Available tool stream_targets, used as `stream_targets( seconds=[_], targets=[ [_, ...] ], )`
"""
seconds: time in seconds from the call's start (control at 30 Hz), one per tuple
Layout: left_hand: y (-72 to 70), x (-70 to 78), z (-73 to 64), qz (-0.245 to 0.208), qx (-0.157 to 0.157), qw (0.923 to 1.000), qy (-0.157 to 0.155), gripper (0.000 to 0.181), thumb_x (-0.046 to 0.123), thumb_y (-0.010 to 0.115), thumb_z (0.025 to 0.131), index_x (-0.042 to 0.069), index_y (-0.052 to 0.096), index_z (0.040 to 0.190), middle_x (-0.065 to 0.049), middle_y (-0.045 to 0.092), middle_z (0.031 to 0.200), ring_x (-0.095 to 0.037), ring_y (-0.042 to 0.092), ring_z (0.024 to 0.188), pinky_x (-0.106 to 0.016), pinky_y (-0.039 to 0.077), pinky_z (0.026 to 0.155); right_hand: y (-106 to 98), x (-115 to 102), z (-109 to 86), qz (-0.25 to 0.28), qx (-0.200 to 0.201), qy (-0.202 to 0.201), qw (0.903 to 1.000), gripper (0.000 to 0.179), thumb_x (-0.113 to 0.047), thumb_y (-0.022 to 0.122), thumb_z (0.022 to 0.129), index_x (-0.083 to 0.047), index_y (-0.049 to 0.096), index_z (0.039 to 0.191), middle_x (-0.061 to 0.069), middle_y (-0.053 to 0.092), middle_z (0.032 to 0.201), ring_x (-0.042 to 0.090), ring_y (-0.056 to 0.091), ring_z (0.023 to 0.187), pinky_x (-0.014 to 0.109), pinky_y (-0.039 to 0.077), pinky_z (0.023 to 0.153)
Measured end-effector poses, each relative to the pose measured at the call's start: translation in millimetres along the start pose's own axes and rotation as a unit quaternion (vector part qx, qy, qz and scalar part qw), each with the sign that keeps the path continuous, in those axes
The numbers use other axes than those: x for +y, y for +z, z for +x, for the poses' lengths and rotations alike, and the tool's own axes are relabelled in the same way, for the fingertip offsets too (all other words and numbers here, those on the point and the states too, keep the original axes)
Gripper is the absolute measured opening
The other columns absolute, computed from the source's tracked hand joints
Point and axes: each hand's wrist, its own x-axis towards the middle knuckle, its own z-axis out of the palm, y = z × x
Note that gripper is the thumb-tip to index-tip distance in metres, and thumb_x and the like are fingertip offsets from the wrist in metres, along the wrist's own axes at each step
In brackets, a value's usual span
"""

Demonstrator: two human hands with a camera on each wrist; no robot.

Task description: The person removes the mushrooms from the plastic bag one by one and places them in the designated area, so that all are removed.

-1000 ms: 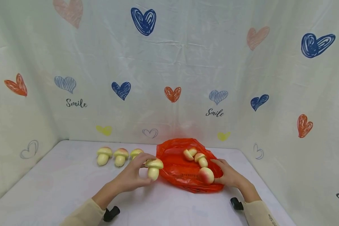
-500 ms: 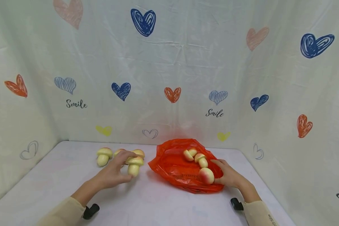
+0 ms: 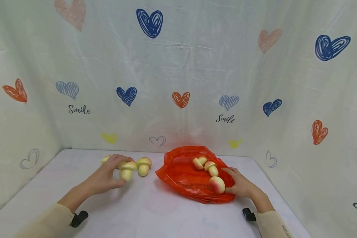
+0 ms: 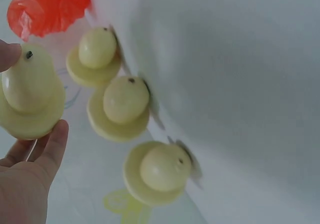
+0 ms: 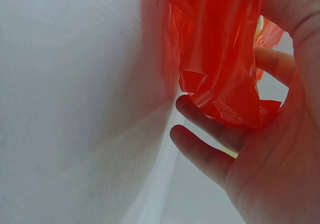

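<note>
My left hand pinches a toy mushroom by thumb and fingertips, above the left part of the table. In the left wrist view its pale stem meets the thumb and the cap faces the fingers. Close by stand three more toy mushrooms, among them the rightmost mushroom; the left hand partly covers the others in the head view. My right hand holds the right side of a red plastic bag, some fingers spread underneath. Inside the bag lie three mushrooms, the nearest mushroom right at the right thumb.
A white-covered table bears everything. Behind it and along both sides hangs a pale curtain printed with hearts. Black wrist devices, such as the left device, sit at both cuffs.
My left hand has carried its mushroom leftward from beside the bag to the row of mushrooms. The bag's left edge has spread out leftward. My right hand stays in place.
</note>
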Motion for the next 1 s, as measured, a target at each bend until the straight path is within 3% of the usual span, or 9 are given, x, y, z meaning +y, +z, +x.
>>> stream_targets(
  seconds=[0.17,0.33,0.6,1.0],
  targets=[
    [-13.4,-5.6,-5.4,0.023,-0.016,0.9992,-0.029,0.065,0.002,0.080,0.064,0.018,0.055,0.122,0.001,0.049,0.119,-0.014,0.048,0.103,-0.035,0.047,0.081,0,0,0.1,0.004,0.001,-0.001,1.0000,0.083,-0.037,0.081,0.072,-0.014,0.042,0.142,0.017,0.034,0.141,0.037,0.040,0.124,0.060,0.040,0.095],
    [-25.7,-13.1,-10.8,0.042,-0.015,0.9984,-0.035,0.062,0.002,0.079,0.064,0.016,0.056,0.120,-0.001,0.049,0.117,-0.015,0.048,0.103,-0.042,0.047,0.081,-1,0,-0.1,0.006,0.001,0.003,1.0000,0.083,-0.038,0.080,0.072,-0.014,0.042,0.142,0.017,0.034,0.141,0.037,0.040,0.124,0.060,0.040,0.095],
    [-39.5,-29.0,-18.9,0.080,-0.010,0.9964,-0.026,0.061,0.001,0.080,0.064,0.017,0.058,0.119,0.003,0.049,0.116,-0.009,0.046,0.103,-0.033,0.046,0.080,-1,-2,-0.4,0.018,-0.009,0.026,0.9995,0.083,-0.038,0.080,0.072,-0.017,0.042,0.143,0.015,0.032,0.143,0.037,0.039,0.125,0.060,0.042,0.094],
    [-56.6,-46.2,-27.6,0.111,-0.001,0.9936,-0.023,0.063,0.003,0.083,0.060,0.012,0.057,0.117,-0.005,0.051,0.113,-0.014,0.049,0.097,-0.034,0.049,0.073,1,-1,1.2,0.022,-0.007,0.032,0.9992,0.083,-0.035,0.081,0.071,-0.018,0.042,0.142,0.014,0.031,0.145,0.036,0.039,0.126,0.060,0.042,0.093]
  ],
)
